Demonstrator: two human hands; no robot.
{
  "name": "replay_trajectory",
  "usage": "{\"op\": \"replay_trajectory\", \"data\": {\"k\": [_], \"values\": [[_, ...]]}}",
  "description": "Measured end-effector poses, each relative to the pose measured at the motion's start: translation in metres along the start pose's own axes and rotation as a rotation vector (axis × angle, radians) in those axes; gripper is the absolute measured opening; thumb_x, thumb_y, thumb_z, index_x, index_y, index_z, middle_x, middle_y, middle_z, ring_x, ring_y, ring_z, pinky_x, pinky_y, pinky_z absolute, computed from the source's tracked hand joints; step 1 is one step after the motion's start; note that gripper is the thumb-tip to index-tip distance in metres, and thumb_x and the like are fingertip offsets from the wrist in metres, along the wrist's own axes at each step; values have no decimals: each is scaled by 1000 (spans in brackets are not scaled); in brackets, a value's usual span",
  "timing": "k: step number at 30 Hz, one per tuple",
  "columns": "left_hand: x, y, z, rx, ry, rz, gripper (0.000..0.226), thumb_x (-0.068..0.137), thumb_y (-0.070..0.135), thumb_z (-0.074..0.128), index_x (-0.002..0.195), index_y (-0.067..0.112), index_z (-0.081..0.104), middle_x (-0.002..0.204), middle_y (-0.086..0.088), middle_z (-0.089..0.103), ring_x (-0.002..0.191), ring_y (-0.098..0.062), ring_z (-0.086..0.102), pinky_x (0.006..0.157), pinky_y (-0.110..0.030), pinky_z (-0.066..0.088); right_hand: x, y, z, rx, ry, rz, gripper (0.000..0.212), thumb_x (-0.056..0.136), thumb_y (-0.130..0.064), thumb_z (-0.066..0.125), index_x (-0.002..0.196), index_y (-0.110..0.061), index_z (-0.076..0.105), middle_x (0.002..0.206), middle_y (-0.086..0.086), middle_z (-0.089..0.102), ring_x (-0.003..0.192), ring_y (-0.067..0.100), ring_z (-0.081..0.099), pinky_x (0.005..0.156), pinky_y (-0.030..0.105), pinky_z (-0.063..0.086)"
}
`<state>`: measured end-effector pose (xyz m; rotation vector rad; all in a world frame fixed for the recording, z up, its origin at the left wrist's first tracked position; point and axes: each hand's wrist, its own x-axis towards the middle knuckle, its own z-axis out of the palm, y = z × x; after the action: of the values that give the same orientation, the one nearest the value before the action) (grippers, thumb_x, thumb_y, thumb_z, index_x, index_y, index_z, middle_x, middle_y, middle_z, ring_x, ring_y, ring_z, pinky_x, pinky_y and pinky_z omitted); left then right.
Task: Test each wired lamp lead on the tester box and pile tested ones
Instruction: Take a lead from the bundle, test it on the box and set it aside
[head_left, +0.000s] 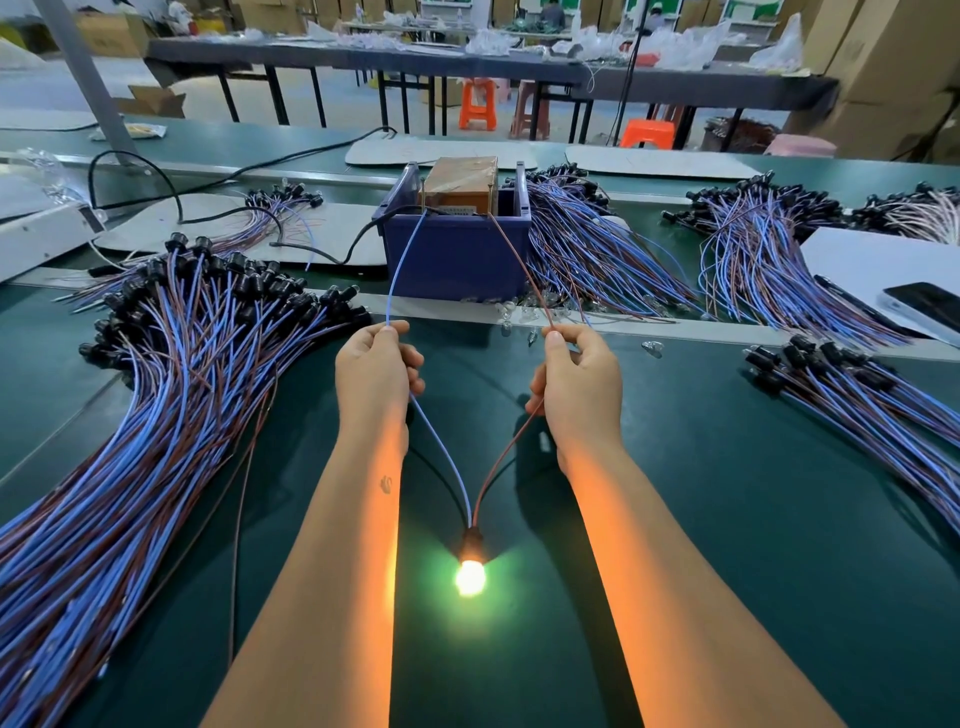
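Note:
My left hand pinches the blue wire of one lamp lead. My right hand pinches its brown wire. Both wire ends reach up to the tester box, an orange-brown block standing in a blue bin. The lead's black socket hangs between my forearms, and its bulb glows bright yellow over the green table. A big pile of leads with black sockets lies to the left of my left arm.
More bundles of blue and brown leads lie right of the bin, further right and at the right edge. Loose clear bulbs sit before the bin. A phone rests on a white sheet. A black cable runs left.

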<state>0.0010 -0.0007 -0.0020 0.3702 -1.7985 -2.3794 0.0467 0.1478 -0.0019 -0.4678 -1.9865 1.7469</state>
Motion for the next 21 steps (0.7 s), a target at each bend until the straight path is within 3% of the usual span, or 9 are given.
{"op": "replay_trajectory", "data": {"k": [6,9,12,16,19,21], "values": [[0,0,-1,9,-5,0,26,101,12,39,89,17,63,47,10,53,41,-4,44,45,-20,41,-2,0,1,5,7,-21,16,102,-21,43,101,-23,59,58,-2,54,44,4,49,46,18,44],[-4,0,2,66,-80,36,26,100,15,46,86,21,67,54,12,58,51,-4,52,50,-19,47,-5,-1,3,49,-6,-68,17,99,-16,45,98,-23,61,57,-3,51,46,10,48,46,19,43],[-9,-1,5,183,-201,95,30,97,20,54,79,30,76,63,13,56,62,-6,51,58,-22,46,-11,-4,9,110,-107,-108,26,98,-6,45,104,-21,65,66,-5,53,56,7,51,57,22,48],[-17,2,8,193,-380,72,26,97,24,58,84,33,79,59,14,53,56,-5,48,55,-21,43,-20,-9,16,69,-226,-215,31,96,-1,51,110,-24,66,82,-14,60,77,8,56,82,32,53],[-21,2,11,193,-449,60,23,97,24,59,87,29,79,69,3,63,63,-14,53,63,-27,43,-26,-11,18,78,-232,-245,26,93,2,56,99,-23,59,86,8,66,76,23,61,76,37,55],[-23,3,11,194,-463,53,23,97,24,58,86,27,79,68,4,64,60,-10,53,62,-26,41,-26,-10,17,94,-221,-228,19,92,1,59,94,-17,55,89,20,66,80,33,63,76,42,54]]}}
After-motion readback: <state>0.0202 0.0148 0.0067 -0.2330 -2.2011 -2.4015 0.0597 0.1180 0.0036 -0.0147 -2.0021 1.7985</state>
